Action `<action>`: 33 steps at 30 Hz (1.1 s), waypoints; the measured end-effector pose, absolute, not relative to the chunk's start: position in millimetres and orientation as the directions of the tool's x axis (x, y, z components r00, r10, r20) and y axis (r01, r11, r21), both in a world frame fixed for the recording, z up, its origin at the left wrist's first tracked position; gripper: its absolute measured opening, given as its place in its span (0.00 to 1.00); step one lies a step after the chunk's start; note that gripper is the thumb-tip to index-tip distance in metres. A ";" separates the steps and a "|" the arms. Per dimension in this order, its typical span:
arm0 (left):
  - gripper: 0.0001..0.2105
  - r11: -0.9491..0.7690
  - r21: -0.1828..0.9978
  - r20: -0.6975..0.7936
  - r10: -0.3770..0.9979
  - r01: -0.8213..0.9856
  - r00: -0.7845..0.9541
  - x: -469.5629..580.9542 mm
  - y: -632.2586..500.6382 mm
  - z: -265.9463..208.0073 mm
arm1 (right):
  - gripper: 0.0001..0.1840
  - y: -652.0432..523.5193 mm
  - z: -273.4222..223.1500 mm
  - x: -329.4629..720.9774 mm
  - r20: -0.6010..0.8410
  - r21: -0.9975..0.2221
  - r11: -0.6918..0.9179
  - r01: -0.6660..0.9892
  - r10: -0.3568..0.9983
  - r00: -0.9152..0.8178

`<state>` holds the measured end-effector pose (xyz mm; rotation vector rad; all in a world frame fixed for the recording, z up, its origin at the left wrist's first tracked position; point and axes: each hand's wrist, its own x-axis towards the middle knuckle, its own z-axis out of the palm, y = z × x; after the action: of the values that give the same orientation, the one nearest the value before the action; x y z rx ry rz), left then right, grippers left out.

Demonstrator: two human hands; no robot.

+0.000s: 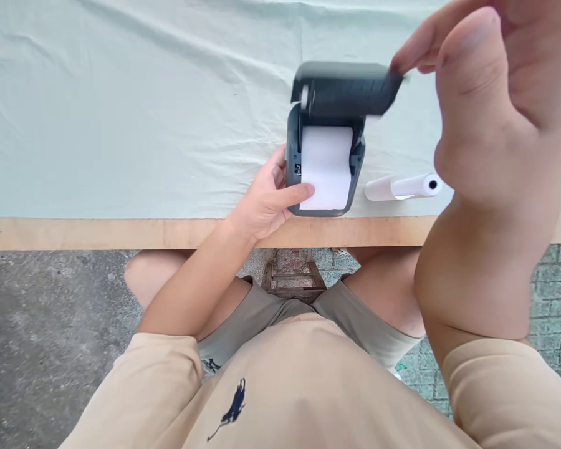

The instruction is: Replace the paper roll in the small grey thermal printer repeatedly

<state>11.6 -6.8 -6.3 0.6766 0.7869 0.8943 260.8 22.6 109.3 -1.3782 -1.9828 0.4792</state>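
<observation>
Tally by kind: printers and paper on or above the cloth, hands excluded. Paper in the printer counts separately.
Portable printer, dark and open: 1
White paper strip, in the printer: 1
White paper roll, lying to the right of the printer: 1
Total: 3

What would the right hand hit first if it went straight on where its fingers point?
Likely the raised lid of the dark device. The right hand appears to be at the lid's right corner, though blur leaves contact and depth uncertain.
</observation>
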 end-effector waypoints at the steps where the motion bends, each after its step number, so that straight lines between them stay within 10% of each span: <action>1: 0.39 0.458 0.784 -0.304 0.871 -0.419 0.385 11.9 -7.5 -5.4 | 0.29 23.6 109.9 257.9 0.370 -0.621 0.413 0.666 0.904 -0.215; 4: 0.39 0.449 0.785 -0.298 0.878 -0.427 0.375 12.8 -9.2 -2.1 | 0.14 31.6 107.3 259.5 0.397 -0.565 0.534 0.629 0.844 -0.361; 13: 0.43 0.443 0.783 -0.266 0.874 -0.437 0.407 13.5 -6.6 1.7 | 0.30 44.5 95.2 269.7 -0.004 -0.565 0.368 0.738 0.893 -0.449; 33: 0.17 0.592 0.646 -0.420 0.803 -0.482 0.423 13.7 4.2 -2.6 | 0.35 39.8 94.2 266.7 -0.002 -0.607 0.401 0.686 0.863 -0.505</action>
<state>13.7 4.2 -2.6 0.4703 0.7776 0.8415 266.7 39.8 94.2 -1.3480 -2.3492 0.7955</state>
